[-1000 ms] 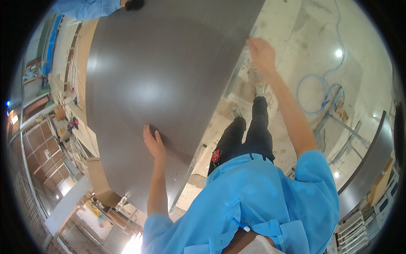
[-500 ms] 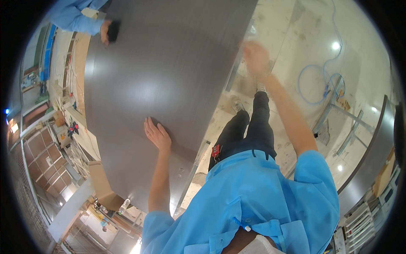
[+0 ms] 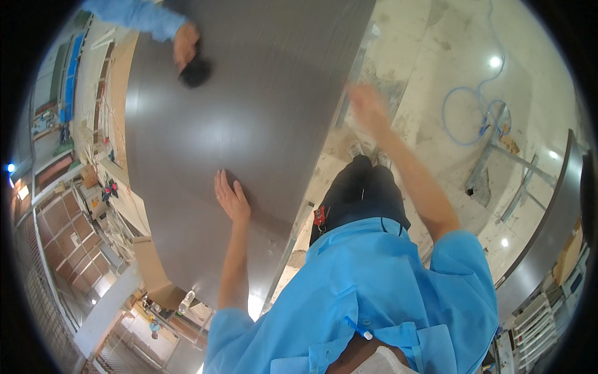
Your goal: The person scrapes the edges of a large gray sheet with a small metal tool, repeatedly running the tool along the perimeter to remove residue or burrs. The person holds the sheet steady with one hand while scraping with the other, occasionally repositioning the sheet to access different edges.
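A large dark grey-brown panel with a smooth sheen lies flat along my left side. My left hand rests palm down on it, fingers stretched and holding nothing. By the panel's right edge is my right hand, smeared by motion; its fingers, and anything in them, cannot be made out. Across the panel, the hand of a person in a blue sleeve presses a black pad-like thing on the surface.
A blue hose lies coiled on the floor to the right, near a metal frame. Another dark panel stands at the far right. Beyond the left panel are a cardboard piece and a clear bottle.
The other person's hand has come further over the panel with the black thing. My right hand has shifted slightly nearer along the panel's edge. My left hand stays in place.
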### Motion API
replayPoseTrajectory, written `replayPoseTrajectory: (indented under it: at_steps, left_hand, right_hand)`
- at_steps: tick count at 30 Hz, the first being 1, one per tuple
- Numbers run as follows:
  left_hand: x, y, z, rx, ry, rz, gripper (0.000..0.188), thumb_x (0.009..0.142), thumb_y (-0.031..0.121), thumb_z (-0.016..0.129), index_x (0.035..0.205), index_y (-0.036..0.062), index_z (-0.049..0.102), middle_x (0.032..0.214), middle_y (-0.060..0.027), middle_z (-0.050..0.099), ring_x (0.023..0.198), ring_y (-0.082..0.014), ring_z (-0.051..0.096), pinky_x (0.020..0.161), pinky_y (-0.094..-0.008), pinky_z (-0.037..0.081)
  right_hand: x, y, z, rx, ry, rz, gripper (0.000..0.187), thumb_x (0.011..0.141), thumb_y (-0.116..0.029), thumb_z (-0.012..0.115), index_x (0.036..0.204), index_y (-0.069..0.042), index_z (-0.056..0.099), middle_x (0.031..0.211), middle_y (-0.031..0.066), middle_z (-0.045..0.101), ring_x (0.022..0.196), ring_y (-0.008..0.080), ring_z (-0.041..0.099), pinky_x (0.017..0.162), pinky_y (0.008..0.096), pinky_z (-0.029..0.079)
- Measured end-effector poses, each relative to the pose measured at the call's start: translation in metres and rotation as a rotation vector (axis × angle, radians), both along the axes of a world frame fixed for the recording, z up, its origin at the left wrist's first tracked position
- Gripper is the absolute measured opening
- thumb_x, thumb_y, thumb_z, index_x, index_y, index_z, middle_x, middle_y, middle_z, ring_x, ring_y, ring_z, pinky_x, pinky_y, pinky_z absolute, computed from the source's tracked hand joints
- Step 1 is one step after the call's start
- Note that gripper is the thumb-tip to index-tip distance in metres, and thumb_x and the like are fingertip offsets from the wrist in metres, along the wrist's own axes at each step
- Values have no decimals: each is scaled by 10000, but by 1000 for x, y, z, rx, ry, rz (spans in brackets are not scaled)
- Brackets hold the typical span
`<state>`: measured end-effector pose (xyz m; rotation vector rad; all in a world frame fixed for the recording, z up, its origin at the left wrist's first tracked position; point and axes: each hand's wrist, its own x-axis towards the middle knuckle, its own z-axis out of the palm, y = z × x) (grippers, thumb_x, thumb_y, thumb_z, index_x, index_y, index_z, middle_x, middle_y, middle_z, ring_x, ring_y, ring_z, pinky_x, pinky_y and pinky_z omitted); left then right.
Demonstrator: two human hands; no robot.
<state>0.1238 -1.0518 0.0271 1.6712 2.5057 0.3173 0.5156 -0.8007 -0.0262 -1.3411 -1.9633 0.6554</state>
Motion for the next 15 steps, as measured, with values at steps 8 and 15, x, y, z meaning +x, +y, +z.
replayPoseTrajectory:
  at_steps: [8, 15]
  left_hand:
    - [-10, -31, -9, 39, 82, 69, 551, 1134, 349, 455, 1613, 77, 478, 1674, -164, 457, 1563, -391, 378, 1273, -549, 294]
    - [-9, -27, -7, 43, 92, 74, 548, 1124, 357, 482, 1597, 82, 497, 1666, -153, 469, 1551, -381, 398, 1268, -531, 304]
  right_hand:
    - [-56, -124, -13, 43, -388, 278, 300, 1023, -164, 595, 1290, -101, 718, 1014, 74, 732, 952, 274, 715, 772, 412, 609]
    - [-33, -82, -1, 27, -189, 209, 359, 1033, -179, 586, 1367, -125, 707, 1274, 83, 757, 1150, 293, 728, 887, 437, 620]
